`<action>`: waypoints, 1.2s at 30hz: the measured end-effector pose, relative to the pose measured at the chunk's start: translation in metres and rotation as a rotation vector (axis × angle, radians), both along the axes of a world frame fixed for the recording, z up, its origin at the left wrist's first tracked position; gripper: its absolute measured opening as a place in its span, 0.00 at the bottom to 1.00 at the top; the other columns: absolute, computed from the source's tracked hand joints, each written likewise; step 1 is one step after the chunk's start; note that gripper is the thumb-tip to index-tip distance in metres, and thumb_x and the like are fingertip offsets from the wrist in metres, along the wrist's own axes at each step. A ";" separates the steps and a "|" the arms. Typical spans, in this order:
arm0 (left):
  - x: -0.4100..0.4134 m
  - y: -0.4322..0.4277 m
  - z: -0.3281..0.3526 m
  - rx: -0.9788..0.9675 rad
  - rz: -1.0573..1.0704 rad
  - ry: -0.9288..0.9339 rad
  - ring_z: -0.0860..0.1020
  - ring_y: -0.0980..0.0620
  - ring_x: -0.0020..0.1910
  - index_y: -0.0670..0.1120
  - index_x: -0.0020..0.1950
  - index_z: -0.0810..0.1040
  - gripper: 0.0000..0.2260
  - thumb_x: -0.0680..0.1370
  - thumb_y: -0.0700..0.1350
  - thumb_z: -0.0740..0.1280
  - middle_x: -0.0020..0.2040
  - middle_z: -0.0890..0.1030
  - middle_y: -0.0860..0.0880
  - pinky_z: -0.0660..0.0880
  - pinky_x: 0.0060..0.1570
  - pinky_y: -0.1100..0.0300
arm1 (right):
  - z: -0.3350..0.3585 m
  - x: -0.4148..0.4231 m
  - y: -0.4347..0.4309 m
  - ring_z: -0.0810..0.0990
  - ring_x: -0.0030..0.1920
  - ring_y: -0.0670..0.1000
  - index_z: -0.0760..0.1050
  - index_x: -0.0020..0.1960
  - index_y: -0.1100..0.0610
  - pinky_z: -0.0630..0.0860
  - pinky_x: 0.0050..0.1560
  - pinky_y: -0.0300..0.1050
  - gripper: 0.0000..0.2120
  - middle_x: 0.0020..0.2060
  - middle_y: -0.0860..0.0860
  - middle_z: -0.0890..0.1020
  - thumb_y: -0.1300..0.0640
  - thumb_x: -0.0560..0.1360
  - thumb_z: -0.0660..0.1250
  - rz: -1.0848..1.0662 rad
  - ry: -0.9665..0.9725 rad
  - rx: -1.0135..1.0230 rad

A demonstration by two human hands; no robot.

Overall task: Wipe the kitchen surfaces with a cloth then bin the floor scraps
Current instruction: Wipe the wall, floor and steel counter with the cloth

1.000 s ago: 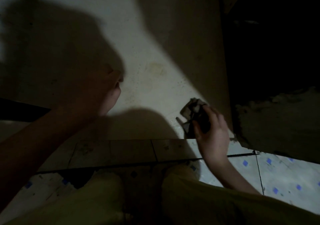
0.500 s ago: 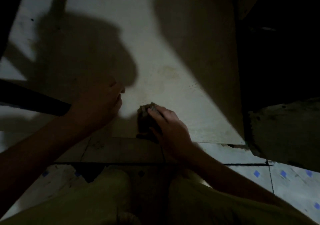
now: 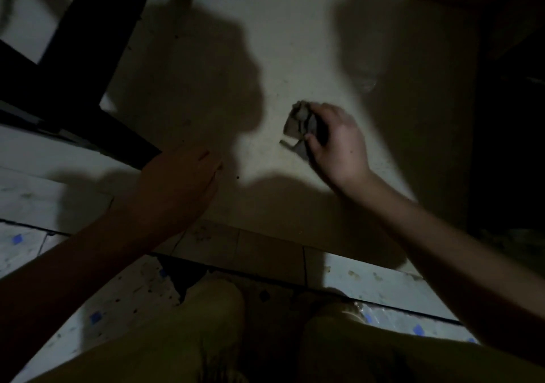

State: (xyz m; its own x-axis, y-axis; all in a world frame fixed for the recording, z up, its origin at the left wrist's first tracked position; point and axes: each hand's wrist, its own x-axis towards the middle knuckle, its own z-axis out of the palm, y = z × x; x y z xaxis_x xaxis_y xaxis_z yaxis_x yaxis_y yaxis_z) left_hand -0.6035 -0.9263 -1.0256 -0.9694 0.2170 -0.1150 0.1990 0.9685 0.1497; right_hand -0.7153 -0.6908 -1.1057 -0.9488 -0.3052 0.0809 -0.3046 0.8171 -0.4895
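Observation:
A crumpled grey cloth (image 3: 296, 123) lies bunched on a pale, dimly lit flat surface (image 3: 295, 58). My right hand (image 3: 336, 144) grips the cloth from its right side, fingers curled round it, and holds it down on the surface near the middle. My left hand (image 3: 180, 182) lies in shadow on the surface's left front part, fingers straight and flat, holding nothing. Small dark specks dot the surface around the cloth.
A dark bar or frame (image 3: 67, 88) crosses the upper left. Tiled floor with blue diamond marks (image 3: 383, 285) runs below the surface's front edge, with a broken dark gap (image 3: 180, 276). My knees in olive trousers (image 3: 212, 338) fill the bottom. The right side is black.
My right hand carried the cloth from the right front edge leftward toward my left hand, then back out to the middle. The left hand stayed flat on the surface.

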 end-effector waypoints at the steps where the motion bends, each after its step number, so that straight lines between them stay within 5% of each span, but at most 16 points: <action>1: -0.001 0.000 0.000 -0.001 -0.006 0.003 0.76 0.41 0.42 0.40 0.50 0.78 0.10 0.79 0.44 0.59 0.47 0.78 0.41 0.75 0.38 0.48 | 0.000 0.017 -0.005 0.70 0.64 0.56 0.67 0.70 0.54 0.68 0.64 0.48 0.25 0.66 0.54 0.72 0.55 0.74 0.66 0.060 -0.045 0.005; 3: -0.004 0.002 -0.001 0.002 0.002 -0.002 0.77 0.41 0.43 0.41 0.52 0.78 0.09 0.78 0.44 0.62 0.48 0.78 0.41 0.74 0.38 0.50 | 0.002 0.057 -0.014 0.70 0.65 0.59 0.68 0.69 0.55 0.68 0.64 0.52 0.23 0.67 0.56 0.71 0.54 0.75 0.65 0.205 -0.125 -0.013; 7: -0.010 0.003 -0.002 -0.001 0.028 -0.011 0.76 0.41 0.44 0.42 0.52 0.77 0.09 0.78 0.45 0.60 0.48 0.77 0.42 0.74 0.38 0.50 | -0.001 0.116 -0.030 0.79 0.57 0.62 0.76 0.62 0.61 0.78 0.53 0.55 0.20 0.61 0.61 0.78 0.51 0.76 0.60 0.534 0.066 -0.018; 10: -0.010 0.002 -0.001 0.002 0.009 0.007 0.77 0.40 0.42 0.41 0.51 0.77 0.07 0.77 0.43 0.63 0.47 0.78 0.41 0.72 0.36 0.52 | -0.007 0.098 -0.029 0.76 0.61 0.61 0.73 0.65 0.59 0.76 0.58 0.53 0.20 0.64 0.60 0.75 0.55 0.75 0.66 0.600 0.018 -0.029; 13: -0.008 0.001 0.001 0.007 0.029 -0.007 0.77 0.39 0.41 0.40 0.50 0.78 0.07 0.77 0.42 0.64 0.46 0.78 0.40 0.72 0.36 0.52 | -0.008 0.043 -0.028 0.70 0.66 0.57 0.68 0.69 0.56 0.65 0.64 0.45 0.23 0.68 0.56 0.72 0.55 0.76 0.66 0.441 -0.056 -0.050; 21: -0.034 -0.003 0.007 -0.005 -0.070 0.023 0.78 0.40 0.35 0.35 0.39 0.80 0.03 0.70 0.35 0.72 0.38 0.79 0.38 0.71 0.32 0.55 | -0.004 -0.080 -0.032 0.75 0.60 0.54 0.72 0.65 0.54 0.71 0.59 0.45 0.23 0.60 0.53 0.78 0.56 0.71 0.67 -0.137 0.036 -0.105; 25: -0.044 -0.007 -0.005 0.085 0.100 0.002 0.76 0.38 0.45 0.38 0.52 0.78 0.08 0.77 0.40 0.64 0.48 0.78 0.38 0.74 0.44 0.48 | -0.002 -0.028 -0.046 0.72 0.63 0.57 0.70 0.67 0.55 0.69 0.61 0.46 0.24 0.64 0.54 0.75 0.56 0.72 0.66 0.182 -0.038 -0.075; 30: -0.065 -0.008 -0.008 0.110 0.185 0.085 0.76 0.38 0.46 0.38 0.51 0.77 0.07 0.77 0.40 0.63 0.49 0.78 0.37 0.71 0.45 0.49 | -0.008 0.043 -0.050 0.77 0.58 0.64 0.74 0.64 0.62 0.78 0.53 0.57 0.23 0.62 0.62 0.76 0.58 0.71 0.72 0.621 0.067 0.003; 33: -0.073 -0.012 -0.009 0.111 0.245 0.085 0.75 0.39 0.46 0.39 0.50 0.77 0.07 0.78 0.41 0.61 0.49 0.77 0.38 0.73 0.46 0.46 | -0.012 0.029 -0.049 0.79 0.54 0.64 0.75 0.62 0.64 0.80 0.47 0.56 0.23 0.59 0.64 0.78 0.61 0.69 0.74 0.698 0.117 -0.011; 36: -0.072 -0.010 -0.007 0.078 0.224 0.083 0.76 0.37 0.47 0.37 0.51 0.78 0.06 0.77 0.38 0.64 0.50 0.78 0.36 0.74 0.49 0.43 | -0.010 -0.018 -0.055 0.76 0.59 0.62 0.72 0.65 0.62 0.75 0.55 0.52 0.21 0.61 0.62 0.76 0.58 0.74 0.68 0.583 0.043 -0.010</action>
